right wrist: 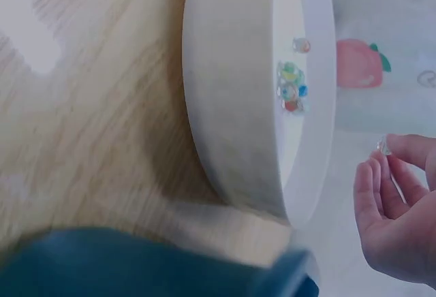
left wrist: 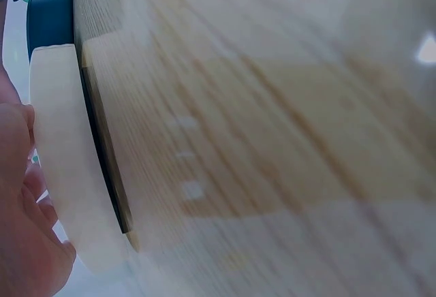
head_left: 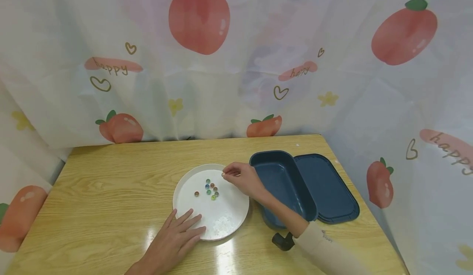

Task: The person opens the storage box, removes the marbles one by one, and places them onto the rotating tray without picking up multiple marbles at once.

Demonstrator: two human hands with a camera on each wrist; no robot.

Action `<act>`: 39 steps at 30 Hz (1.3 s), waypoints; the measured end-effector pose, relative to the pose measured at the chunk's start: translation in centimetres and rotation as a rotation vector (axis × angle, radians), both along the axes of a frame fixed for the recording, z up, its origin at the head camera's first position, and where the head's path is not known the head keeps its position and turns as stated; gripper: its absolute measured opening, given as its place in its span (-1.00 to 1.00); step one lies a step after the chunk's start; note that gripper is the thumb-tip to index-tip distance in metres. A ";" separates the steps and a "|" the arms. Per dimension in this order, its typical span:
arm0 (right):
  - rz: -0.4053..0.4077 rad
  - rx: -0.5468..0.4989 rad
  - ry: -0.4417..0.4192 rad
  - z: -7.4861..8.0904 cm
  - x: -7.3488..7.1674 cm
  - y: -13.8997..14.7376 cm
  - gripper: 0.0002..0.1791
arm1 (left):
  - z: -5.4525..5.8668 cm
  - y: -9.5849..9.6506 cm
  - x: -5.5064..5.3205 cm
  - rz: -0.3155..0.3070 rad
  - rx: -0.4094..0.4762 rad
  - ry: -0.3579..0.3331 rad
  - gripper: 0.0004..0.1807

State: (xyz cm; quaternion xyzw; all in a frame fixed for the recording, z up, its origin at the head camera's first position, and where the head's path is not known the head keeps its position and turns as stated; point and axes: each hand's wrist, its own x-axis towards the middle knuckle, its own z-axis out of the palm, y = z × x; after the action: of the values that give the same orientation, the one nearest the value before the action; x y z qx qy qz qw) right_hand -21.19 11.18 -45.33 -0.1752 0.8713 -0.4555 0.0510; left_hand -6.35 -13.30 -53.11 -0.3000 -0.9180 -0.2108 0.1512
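Several glass marbles (head_left: 208,192) lie in a loose cluster on a round white tray (head_left: 221,221), with a brown one (head_left: 196,194) a little apart on the left. My right hand (head_left: 245,180) is raised over the tray's right rim, pinching a clear marble (right wrist: 383,146) between thumb and fingertips. My left hand (head_left: 175,240) rests with spread fingers over the tray's near left rim. In the left wrist view the left hand (left wrist: 30,208) lies along the tray's pale side wall (left wrist: 65,140).
A dark blue rectangular container (head_left: 282,184) stands right of the tray, under my right forearm. Its flat blue lid (head_left: 329,189) lies beside it, farther right. A small black object (head_left: 282,241) sits by the right sleeve. A printed curtain (head_left: 221,82) hangs behind the wooden table (head_left: 111,184).
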 end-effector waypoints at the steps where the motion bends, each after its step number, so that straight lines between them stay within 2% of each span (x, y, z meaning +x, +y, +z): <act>1: 0.006 0.002 -0.001 -0.1 0.0 -0.2 -0.90 | 0.0 0.0 0.0 -0.001 0.000 -0.001 -0.73; 8: 0.049 -0.025 -0.006 -1.4 -0.2 -1.0 -0.92 | 0.2 0.0 0.1 -0.003 0.000 -0.009 -0.73; 14: 0.067 -0.014 -0.019 -1.8 -0.2 -1.4 -0.93 | 0.2 0.0 0.2 -0.004 0.011 -0.008 -0.73; 30: 0.034 0.065 -0.080 -4.1 -0.1 -2.8 -0.96 | -0.1 -0.1 0.0 -0.005 -0.002 0.016 -0.73; 39: 0.008 0.084 -0.056 -4.6 -0.3 -3.0 -0.95 | 0.0 -0.2 0.1 0.003 -0.005 0.000 -0.73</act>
State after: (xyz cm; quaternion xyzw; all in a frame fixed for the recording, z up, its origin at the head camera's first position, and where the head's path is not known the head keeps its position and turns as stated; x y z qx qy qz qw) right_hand -21.44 8.17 -49.91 -0.1637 0.8871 -0.4232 0.0848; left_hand -6.29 -13.45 -53.13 -0.2993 -0.9189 -0.2081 0.1509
